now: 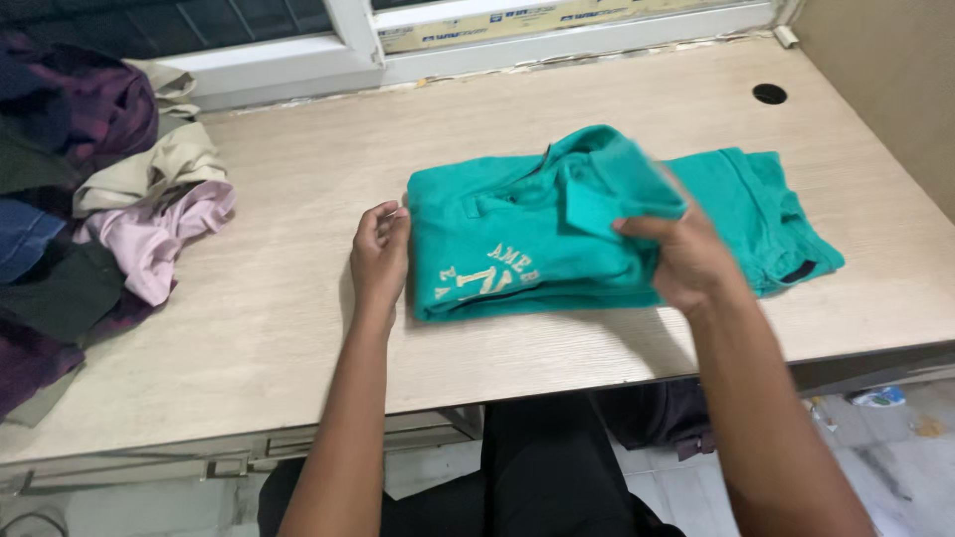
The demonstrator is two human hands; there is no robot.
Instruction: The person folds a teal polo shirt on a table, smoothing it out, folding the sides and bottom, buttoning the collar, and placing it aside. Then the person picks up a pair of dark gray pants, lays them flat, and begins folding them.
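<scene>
My right hand [686,254] pinches the teal shirt's [517,249] folded layer, left hand [380,249] flat and open against its edge; keep edges aligned on the desk [298,328].

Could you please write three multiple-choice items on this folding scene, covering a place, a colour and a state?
1. Where does the heap of clothes lie on the table?
A. left end
B. right end
C. middle

2. What colour is the shirt under the hands?
A. pink
B. teal green
C. grey

3. What is the right hand doing?
A. resting flat on bare wood
B. hanging off the table
C. gripping a fold of the shirt

Answers:
1 A, the heap sits at the left edge.
2 B, the cloth is teal green.
3 C, its fingers pinch raised cloth while the left hand rests at the shirt's left edge.
</scene>
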